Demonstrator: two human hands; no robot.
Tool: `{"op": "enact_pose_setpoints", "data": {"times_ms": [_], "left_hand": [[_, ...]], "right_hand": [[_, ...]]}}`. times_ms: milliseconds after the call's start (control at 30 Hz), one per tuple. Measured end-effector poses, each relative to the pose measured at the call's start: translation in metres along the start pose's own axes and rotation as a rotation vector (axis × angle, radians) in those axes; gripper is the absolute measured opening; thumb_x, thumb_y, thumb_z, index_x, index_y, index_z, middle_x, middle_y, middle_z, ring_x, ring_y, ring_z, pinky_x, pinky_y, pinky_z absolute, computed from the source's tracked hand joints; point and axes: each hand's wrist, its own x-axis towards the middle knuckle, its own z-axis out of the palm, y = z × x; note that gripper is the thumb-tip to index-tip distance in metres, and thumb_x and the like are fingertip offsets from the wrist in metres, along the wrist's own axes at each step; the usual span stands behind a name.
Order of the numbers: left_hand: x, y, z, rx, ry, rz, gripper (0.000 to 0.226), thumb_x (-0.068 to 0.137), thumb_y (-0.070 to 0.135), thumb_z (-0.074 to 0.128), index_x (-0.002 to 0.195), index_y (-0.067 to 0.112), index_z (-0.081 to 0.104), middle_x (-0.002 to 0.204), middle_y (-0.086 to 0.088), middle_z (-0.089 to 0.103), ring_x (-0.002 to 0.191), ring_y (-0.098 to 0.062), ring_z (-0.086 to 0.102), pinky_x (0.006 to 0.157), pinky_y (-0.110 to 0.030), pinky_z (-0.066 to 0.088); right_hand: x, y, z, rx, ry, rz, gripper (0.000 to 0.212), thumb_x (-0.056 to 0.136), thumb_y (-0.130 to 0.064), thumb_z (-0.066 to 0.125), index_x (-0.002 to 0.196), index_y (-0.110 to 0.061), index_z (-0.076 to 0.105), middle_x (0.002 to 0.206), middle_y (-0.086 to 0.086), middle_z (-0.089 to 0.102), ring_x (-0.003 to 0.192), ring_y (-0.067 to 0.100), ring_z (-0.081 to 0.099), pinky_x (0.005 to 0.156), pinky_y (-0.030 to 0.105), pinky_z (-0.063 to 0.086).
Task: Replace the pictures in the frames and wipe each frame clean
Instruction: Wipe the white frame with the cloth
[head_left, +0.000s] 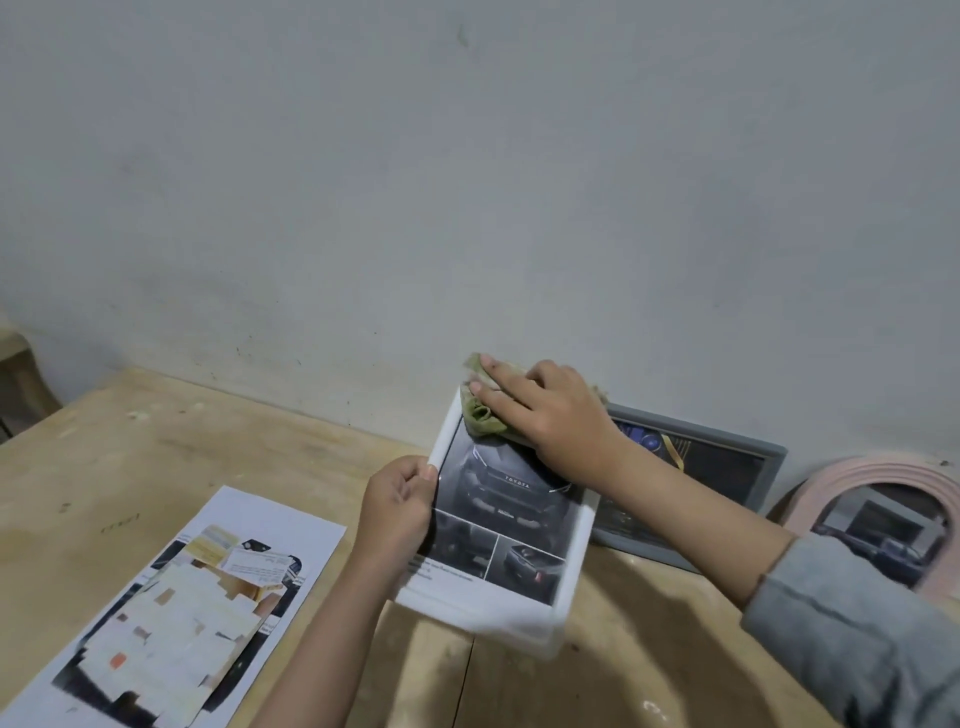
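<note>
A white picture frame (569, 582) with a dark car picture stands tilted on the wooden table (130, 467). My left hand (400, 506) grips its left edge, thumb on the front. My right hand (545, 410) presses a green-beige cloth (485, 418) flat against the upper part of the frame's front, fingers stretched toward the top left corner. Part of the cloth is hidden under the palm.
A grey frame (727, 467) leans on the wall behind my right forearm. A pink arched frame (893, 493) stands at the far right. Loose printed pictures and paper pieces (176, 608) lie at the table's left front. A grey wall rises behind.
</note>
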Motion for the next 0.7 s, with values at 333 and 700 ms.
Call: {"op": "enact_pose_setpoints", "data": {"times_ms": [333, 700], "left_hand": [[0.009, -0.004, -0.017, -0.038, 0.090, 0.038, 0.026, 0.098, 0.006, 0.046, 0.082, -0.008, 0.061, 0.056, -0.008, 0.055, 0.052, -0.016, 0.048, 0.054, -0.028, 0.038], [0.040, -0.001, -0.025, -0.052, 0.100, -0.001, 0.030, 0.098, 0.011, 0.047, 0.073, 0.006, 0.063, 0.047, 0.002, 0.052, 0.052, -0.020, 0.045, 0.056, -0.033, 0.036]], "right_hand": [[-0.038, 0.020, -0.005, -0.043, -0.064, -0.022, 0.048, 0.082, 0.006, 0.049, 0.125, -0.014, 0.058, 0.133, 0.010, 0.057, 0.069, 0.027, 0.050, 0.057, 0.035, 0.045], [-0.047, 0.026, 0.002, -0.052, -0.058, 0.120, 0.069, 0.086, 0.001, 0.004, 0.118, -0.009, 0.065, 0.128, 0.014, 0.059, 0.067, 0.028, 0.050, 0.055, 0.033, 0.043]]}}
